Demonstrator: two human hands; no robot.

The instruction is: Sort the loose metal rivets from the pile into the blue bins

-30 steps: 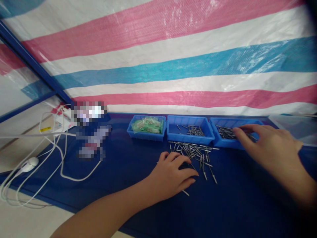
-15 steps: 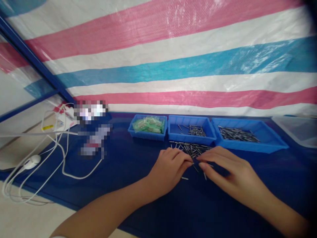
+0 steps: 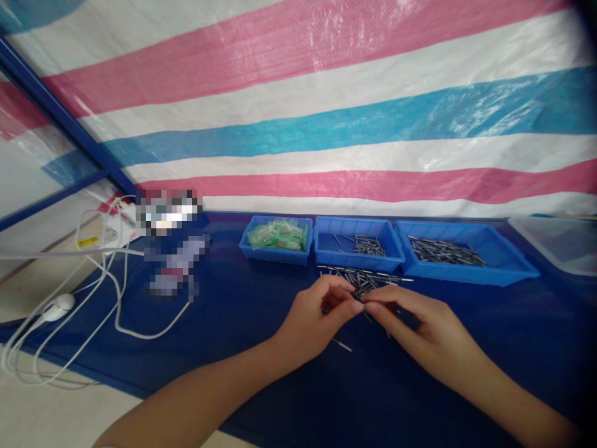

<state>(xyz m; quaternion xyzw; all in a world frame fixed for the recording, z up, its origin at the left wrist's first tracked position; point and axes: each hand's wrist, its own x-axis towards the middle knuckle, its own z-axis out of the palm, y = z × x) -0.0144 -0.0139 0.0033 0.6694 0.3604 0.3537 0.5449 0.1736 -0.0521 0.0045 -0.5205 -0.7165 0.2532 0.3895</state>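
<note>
1. Just above the blue tabletop (image 3: 242,323), the left hand (image 3: 313,320) and right hand (image 3: 420,323) meet fingertip to fingertip, pinched together; what they grip is too small to tell.
2. Just behind them lies a loose pile of metal pins (image 3: 368,279).
3. Beyond stand three blue trays (image 3: 357,256); white cables (image 3: 112,292) lie far left.

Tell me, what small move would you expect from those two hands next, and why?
Probably parting, with one hand carrying a pin to a bin. The left hand and right hand meet fingertip to fingertip just above the loose pins, pinching something too small to make out. The pin bins sit right behind.
</note>
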